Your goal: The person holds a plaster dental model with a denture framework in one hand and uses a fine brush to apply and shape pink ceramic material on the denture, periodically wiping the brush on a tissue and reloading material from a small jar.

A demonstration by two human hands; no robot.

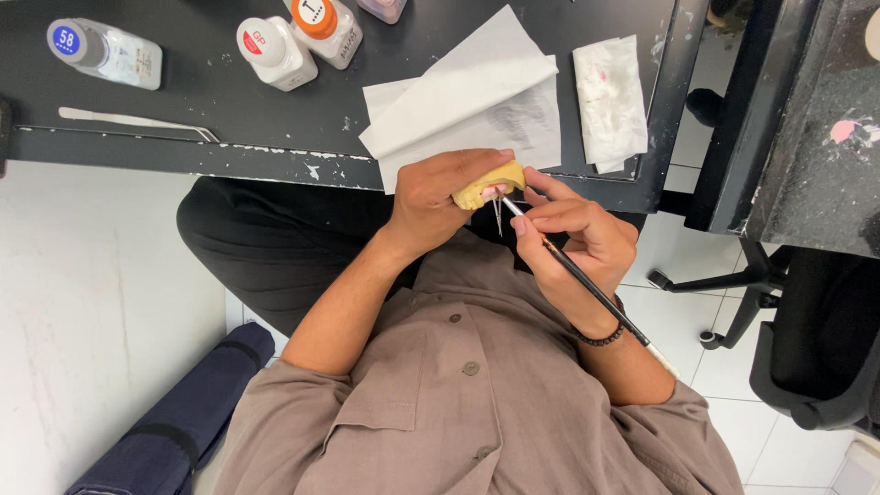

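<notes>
— Hands first: what are they doing?

— Left hand [440, 197] is wrapping its fingers around a small yellow dental cast [490, 182], holding it just off the near edge of the black table [275, 110], above the lap. Right hand [577, 243] is pinching a thin black brush [587, 284] like a pen, its tip touching the cast.

— And what is lying around them?

— White paper sheets [477, 101] are lying on the table just beyond the cast, a stained tissue [610, 101] is sitting beside them, three small bottles [275, 50] are standing farther back, and a metal spatula [137, 121] is resting near the table's edge.
</notes>
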